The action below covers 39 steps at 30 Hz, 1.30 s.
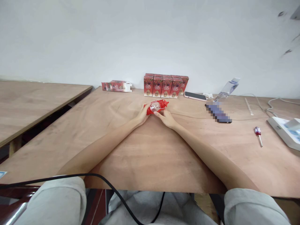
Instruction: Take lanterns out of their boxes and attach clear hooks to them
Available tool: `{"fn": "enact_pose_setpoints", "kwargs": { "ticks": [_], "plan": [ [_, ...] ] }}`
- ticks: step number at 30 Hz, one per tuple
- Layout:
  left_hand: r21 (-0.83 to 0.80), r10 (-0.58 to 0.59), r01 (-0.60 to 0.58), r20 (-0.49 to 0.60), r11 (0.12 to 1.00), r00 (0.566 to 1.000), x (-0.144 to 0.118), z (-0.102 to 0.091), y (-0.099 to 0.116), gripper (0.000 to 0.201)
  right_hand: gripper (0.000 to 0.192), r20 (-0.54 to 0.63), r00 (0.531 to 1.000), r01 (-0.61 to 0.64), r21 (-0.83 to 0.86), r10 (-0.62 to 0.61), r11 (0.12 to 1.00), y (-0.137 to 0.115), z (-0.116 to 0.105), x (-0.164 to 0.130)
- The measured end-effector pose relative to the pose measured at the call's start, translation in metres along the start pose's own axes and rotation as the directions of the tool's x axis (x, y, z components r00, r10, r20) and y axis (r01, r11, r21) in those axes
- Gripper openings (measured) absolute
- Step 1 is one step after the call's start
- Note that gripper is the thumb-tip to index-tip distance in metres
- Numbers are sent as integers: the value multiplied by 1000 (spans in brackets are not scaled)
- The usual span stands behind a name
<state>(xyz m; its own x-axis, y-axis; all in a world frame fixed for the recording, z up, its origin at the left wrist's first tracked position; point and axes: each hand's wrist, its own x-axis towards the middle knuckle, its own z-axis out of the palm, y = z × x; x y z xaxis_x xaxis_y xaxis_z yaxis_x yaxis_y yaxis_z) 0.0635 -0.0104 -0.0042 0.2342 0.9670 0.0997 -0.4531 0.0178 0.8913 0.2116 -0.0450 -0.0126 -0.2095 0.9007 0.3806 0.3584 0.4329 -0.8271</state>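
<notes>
Pretty big wooden table (140, 159), with a bunch of red printed boxes (161, 87) standing along the back. A white power strip (281, 131) sat at the right edge. The left hand (142, 116) was half-curled round one end of a red trinket with a clear middle (155, 107), and the right hand (167, 119) had its other side, loosely closed. That put it between both hands, near the boxes. Oh, and a little screwdriver (258, 135) lay off right.
</notes>
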Motion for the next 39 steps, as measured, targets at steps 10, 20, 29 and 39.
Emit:
{"fn": "enact_pose_setpoints", "kwargs": {
  "ticks": [10,20,29,39],
  "plan": [
    [484,126,-153,89,862,988,5,-14,1,11,39,-308,950,13,228,60,974,18,0,8],
    [754,150,-345,317,559,937,21,-38,-1,26,12,-419,907,-47,6,45,999,10,-3,3],
    [996,216,-83,72,43,974,73,-77,19,44,30,-618,773,-11,-236,-141,972,4,-4,-5],
    [949,368,184,-81,-255,926,134,-95,46,52,23,420,223,823,-564,-880,-60,-38,40,-40]
  ]
}}
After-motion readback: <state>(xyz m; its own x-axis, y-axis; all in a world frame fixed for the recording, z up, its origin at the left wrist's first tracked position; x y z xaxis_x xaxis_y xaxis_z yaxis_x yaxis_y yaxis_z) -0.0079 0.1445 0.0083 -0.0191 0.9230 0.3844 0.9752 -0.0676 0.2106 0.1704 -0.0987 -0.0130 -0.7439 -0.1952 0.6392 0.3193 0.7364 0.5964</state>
